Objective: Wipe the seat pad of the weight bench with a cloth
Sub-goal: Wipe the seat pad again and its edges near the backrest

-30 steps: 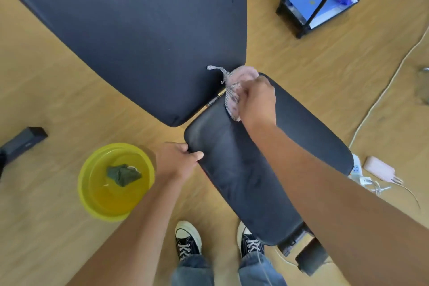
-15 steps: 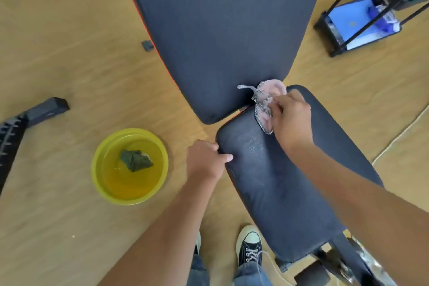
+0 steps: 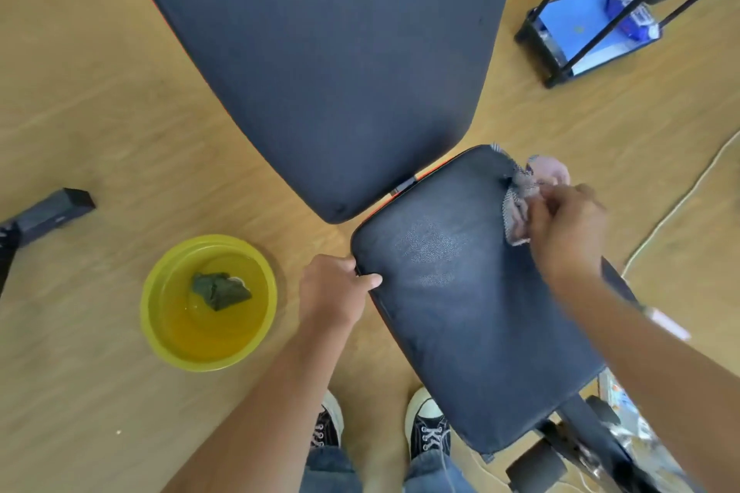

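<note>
The dark seat pad (image 3: 472,316) of the weight bench runs from centre to lower right, with a damp sheen patch near its upper middle. My right hand (image 3: 566,230) is shut on a pink and checked cloth (image 3: 526,192), pressing it on the pad's upper right corner. My left hand (image 3: 334,294) grips the pad's left edge, thumb on top. The large dark back pad (image 3: 340,52) fills the upper middle.
A yellow basin (image 3: 208,302) of water with a dark green rag (image 3: 220,289) in it sits on the wooden floor left of the seat. A black frame shelf (image 3: 592,16) stands upper right. A white cable (image 3: 680,204) trails at right. My shoes (image 3: 428,426) are below.
My right hand has carried the cloth across the top of the seat pad towards its right corner. The left hand has kept its grip on the left edge. The view has shifted.
</note>
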### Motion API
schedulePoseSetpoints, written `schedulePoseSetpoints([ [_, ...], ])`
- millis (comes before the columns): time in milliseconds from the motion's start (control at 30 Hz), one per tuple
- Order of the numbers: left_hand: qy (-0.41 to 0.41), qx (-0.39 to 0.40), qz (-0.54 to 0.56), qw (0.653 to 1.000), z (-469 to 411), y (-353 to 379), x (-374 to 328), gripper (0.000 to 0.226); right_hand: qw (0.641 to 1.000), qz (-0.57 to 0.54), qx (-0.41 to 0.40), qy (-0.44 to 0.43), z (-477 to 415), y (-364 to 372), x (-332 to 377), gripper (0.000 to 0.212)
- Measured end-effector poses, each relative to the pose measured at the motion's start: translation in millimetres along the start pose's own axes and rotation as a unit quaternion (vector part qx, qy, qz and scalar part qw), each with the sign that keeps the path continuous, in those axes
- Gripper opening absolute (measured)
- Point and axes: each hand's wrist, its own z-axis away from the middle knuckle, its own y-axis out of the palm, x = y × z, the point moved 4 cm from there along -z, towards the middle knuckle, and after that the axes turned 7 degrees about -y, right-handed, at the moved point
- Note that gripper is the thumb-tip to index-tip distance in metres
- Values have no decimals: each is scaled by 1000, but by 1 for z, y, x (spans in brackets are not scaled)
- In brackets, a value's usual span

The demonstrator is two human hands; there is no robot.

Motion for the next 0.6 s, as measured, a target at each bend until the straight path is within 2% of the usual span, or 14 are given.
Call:
schedulePoseSetpoints([
  [33, -2, -1, -7, 1000, 0, 0, 1, 46, 999, -26, 8, -17, 27, 12, 14, 11],
  [67, -8, 1, -7, 1000, -1, 1, 3, 44, 995, -41, 49, -76, 67, 22, 31, 10],
  [133, -24, 2, 0, 1000, -3, 3, 7, 42, 961, -52, 163, -216, 151, 25, 40, 21],
  [167, -28, 4, 12, 1000, -3, 4, 9, 42, 940, -39, 191, -279, 179, 15, 29, 29],
  [200, -29, 9, 31, 999, -4, 6, 10, 43, 919, -12, 204, -338, 189, 1, 10, 32],
  [233, -29, 12, 39, 999, -4, 7, 11, 44, 913, 18, 191, -359, 183, -12, -13, 30],
  [267, -26, 15, 34, 999, -4, 8, 11, 45, 932, 38, 164, -321, 163, -24, -35, 24],
  [333, -26, 20, 23, 999, -2, 8, 11, 42, 985, 42, 77, -149, 107, -42, -70, 5],
  [400, -40, 44, 58, 997, -4, 11, 14, 32, 1000, -1, -8, 22, 60, -36, -71, 7],
  [433, -42, 48, 66, 996, -5, 11, 14, 30, 998, -23, -29, 53, 50, -26, -55, 7],
  [467, -38, 45, 60, 996, -4, 10, 13, 27, 997, -48, -30, 42, 52, -14, -29, 8],
  [500, -35, 45, 59, 997, -4, 9, 11, 26, 998, -65, -2, -6, 69, -1, -2, 9],
  [533, -42, 50, 69, 995, -4, 8, 10, 26, 992, -73, 62, -80, 98, 12, 21, 9],
  [600, -65, 57, 100, 991, -3, 7, 11, 27, 948, -50, 186, -253, 177, 17, 33, 17],
])
